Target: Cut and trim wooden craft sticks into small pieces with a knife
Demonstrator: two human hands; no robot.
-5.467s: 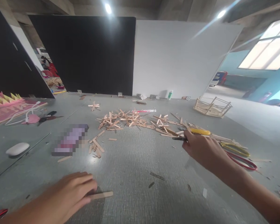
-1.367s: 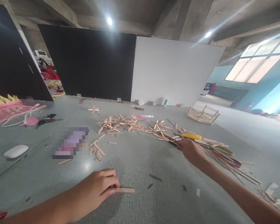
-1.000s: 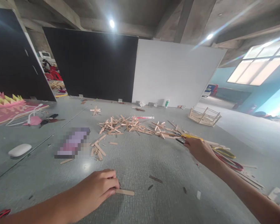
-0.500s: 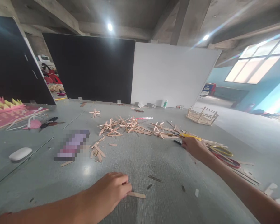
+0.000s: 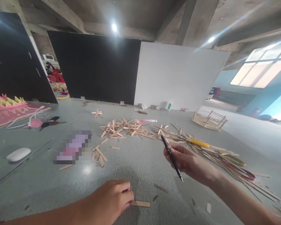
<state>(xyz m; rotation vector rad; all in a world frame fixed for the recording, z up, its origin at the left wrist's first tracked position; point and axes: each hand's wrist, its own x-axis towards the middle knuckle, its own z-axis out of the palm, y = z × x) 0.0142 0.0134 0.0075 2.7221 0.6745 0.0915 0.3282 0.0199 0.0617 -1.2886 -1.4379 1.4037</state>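
Note:
Near the front of the grey table, my left hand is closed on one end of a wooden craft stick, which lies flat and points right. My right hand is raised above the table, its thumb and fingers gripping a black pen. The pen slants, with its pale tip pointing down toward me. Beyond both hands spreads a loose heap of craft sticks, several of them crossed. Just past my right hand lies a yellow-handled tool among more sticks.
Yellow-and-red-handled scissors lie among thin sticks at right. A small stick frame stands behind them. At left are a white mouse-shaped object, a blurred-out purple object and a white cable. Black and white panels border the back.
My right hand has picked up the black pen from beside the sticks and brought it nearer and left. My left hand still holds the craft stick.

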